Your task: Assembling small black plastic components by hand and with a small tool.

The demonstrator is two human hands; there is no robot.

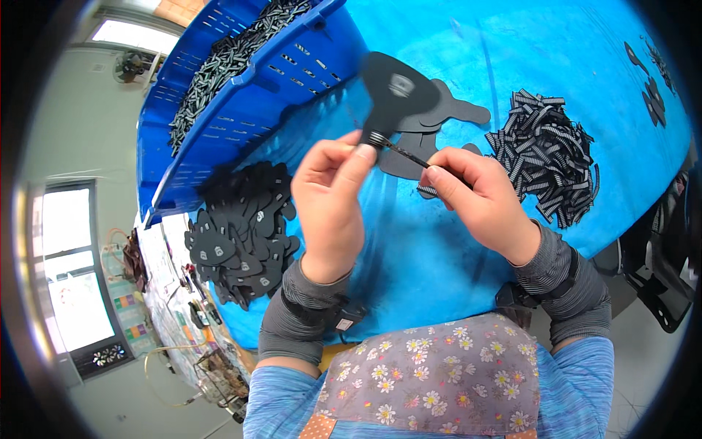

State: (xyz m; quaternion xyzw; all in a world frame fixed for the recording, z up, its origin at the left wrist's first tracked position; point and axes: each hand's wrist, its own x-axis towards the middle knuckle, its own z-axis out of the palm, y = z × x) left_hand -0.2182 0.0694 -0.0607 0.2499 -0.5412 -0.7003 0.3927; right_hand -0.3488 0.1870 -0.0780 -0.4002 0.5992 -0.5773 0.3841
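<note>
Fig.: My left hand (333, 194) pinches a black paddle-shaped piece (395, 91) at its neck, above the blue table (453, 44); right hand (479, 194) grips a thin strap (406, 152) threaded there. Piece looks light, thin, semi-stiff; best held by neck. Pale label near top. Strap pile (545, 157) at right, cut pieces (241, 234) at left, blue crate (241, 95) behind.

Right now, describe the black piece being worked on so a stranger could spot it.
Start at the blue table. Above its middle, the left hand pinches a flat black paddle-shaped piece by its narrow neck. Unlike the same pieces heaped at the left, it is raised upright, off the table.
</note>
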